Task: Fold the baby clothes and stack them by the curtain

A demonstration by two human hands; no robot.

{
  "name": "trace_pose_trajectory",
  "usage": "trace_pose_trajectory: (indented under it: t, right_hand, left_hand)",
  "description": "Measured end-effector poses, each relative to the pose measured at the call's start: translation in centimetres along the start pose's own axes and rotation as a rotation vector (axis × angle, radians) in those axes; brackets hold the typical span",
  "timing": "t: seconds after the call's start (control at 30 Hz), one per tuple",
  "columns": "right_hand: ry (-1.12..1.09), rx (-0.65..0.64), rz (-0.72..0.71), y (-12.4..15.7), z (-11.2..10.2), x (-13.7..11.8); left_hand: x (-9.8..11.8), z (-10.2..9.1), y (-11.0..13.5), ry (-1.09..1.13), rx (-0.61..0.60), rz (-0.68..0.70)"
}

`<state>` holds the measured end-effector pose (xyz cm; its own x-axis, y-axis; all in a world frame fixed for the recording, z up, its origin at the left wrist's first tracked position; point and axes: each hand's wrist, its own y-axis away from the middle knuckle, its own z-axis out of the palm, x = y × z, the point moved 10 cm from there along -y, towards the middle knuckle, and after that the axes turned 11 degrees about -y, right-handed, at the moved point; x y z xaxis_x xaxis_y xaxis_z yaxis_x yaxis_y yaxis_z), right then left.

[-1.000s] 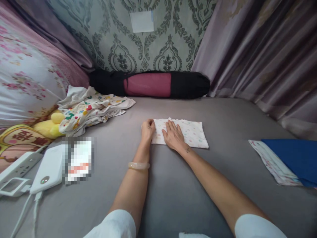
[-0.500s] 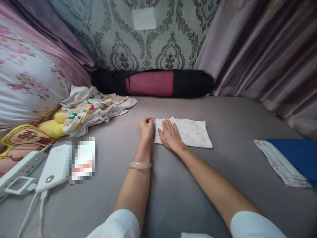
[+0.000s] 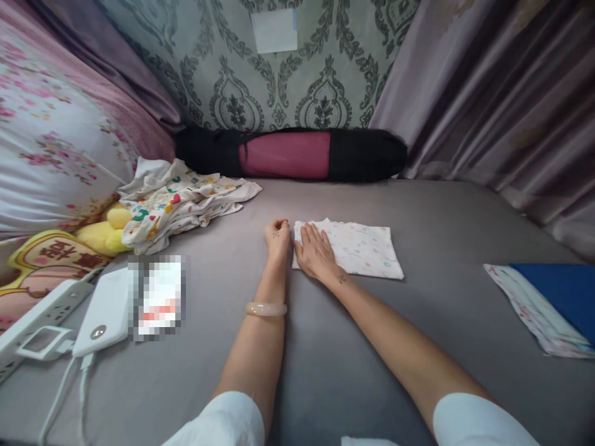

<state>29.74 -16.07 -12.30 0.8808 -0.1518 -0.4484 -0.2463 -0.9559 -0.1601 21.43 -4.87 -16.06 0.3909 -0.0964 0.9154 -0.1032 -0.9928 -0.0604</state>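
Observation:
A folded white cloth (image 3: 365,248) with a small pastel print lies flat on the grey bed surface. My right hand (image 3: 316,251) rests palm down on its left part, fingers stretched out, covering some of the print. Just beyond the cloth's left edge, my left hand (image 3: 277,237) is closed, with the thumb against the curled fingers. A narrow gap separates it from the cloth, and nothing shows in its grip. A pale bangle (image 3: 266,309) circles my left forearm.
Left are a crumpled printed garment (image 3: 186,198), a yellow plush toy (image 3: 100,235), a white power bank (image 3: 108,310) with cables and a power strip (image 3: 49,313). A black and pink roll (image 3: 283,153) lies along the wall. Folded cloths sit beside a blue item (image 3: 558,300) at right.
My right hand has slid slightly left over the cloth, to its left edge. The left hand keeps its closed shape beside it. The whole view has shifted a little.

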Motion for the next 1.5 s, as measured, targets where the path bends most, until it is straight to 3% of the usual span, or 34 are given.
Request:
trace_pose_trajectory:
  t: [0.3, 0.53, 0.77, 0.9, 1.2, 1.37, 1.5]
  right_hand:
    - [-0.009, -0.005, -0.064, -0.7, 0.7, -1.6]
    - [-0.033, -0.011, -0.079, -0.6, 0.6, -1.5]
    - [0.007, 0.064, -0.016, 0.5, -2.2, 1.8]
    - [0.041, 0.067, 0.031, 1.2, -2.7, 3.6]
    - [0.021, 0.044, 0.037, 1.2, -2.5, 4.1]
    - [0.097, 0.069, 0.099, 2.0, -4.4, 6.5]
    - [0.142, 0.085, 0.147, 2.7, -4.9, 8.0]
  left_hand:
    - [-0.3, -1.4, 0.7, 0.244, 0.037, -0.176]
    - [-0.3, -1.4, 0.6, 0.179, 0.05, -0.167]
    - [3.9, 0.8, 1.4, -0.133, -0.073, 0.178]
    - [5.6, 2.5, 2.6, -0.368, -0.149, 0.339]
    - [6.7, 3.1, 3.8, -0.648, -0.129, 0.49]
    - [8.4, 3.8, 5.9, -0.768, -0.166, 0.617]
    - [8.5, 5.2, 7.4, -0.83, -0.241, 0.673]
